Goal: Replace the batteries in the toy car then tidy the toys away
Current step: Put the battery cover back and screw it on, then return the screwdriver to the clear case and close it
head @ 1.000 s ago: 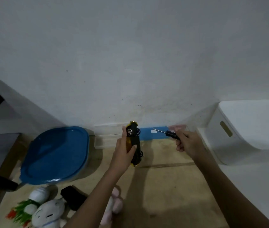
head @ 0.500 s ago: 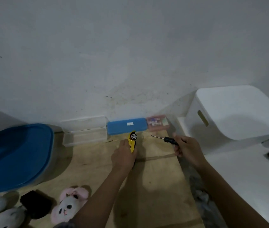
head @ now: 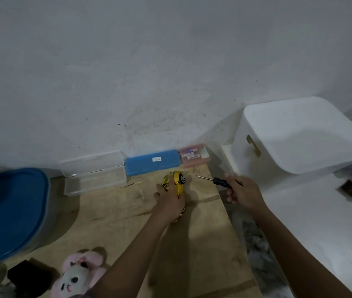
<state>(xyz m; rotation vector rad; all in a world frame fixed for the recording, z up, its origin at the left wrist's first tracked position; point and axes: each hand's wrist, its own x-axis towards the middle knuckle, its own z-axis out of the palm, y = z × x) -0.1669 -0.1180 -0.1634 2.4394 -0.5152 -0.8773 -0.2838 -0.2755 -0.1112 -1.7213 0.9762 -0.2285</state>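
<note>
A shiny yellow toy car (head: 176,181) rests low over the wooden board (head: 114,214), gripped from above by my left hand (head: 169,201); one front wheel faces up and right. To its right my right hand (head: 243,193) holds a small black-handled screwdriver (head: 218,181), with its metal tip pointing left at the car, a short gap away. A pink and white plush rabbit (head: 78,274) lies near the bottom left, next to a black object (head: 27,278).
Along the wall stand clear plastic boxes (head: 94,171), a blue case (head: 152,162) and a small pink box (head: 194,155). A blue-lidded bin (head: 7,211) sits at the left. A white lidded storage box (head: 299,136) stands at the right on a white surface (head: 312,224).
My left hand has lowered the car from upright in the air down onto the board. The screwdriver hand stayed beside it. The view has shifted left to right and downward.
</note>
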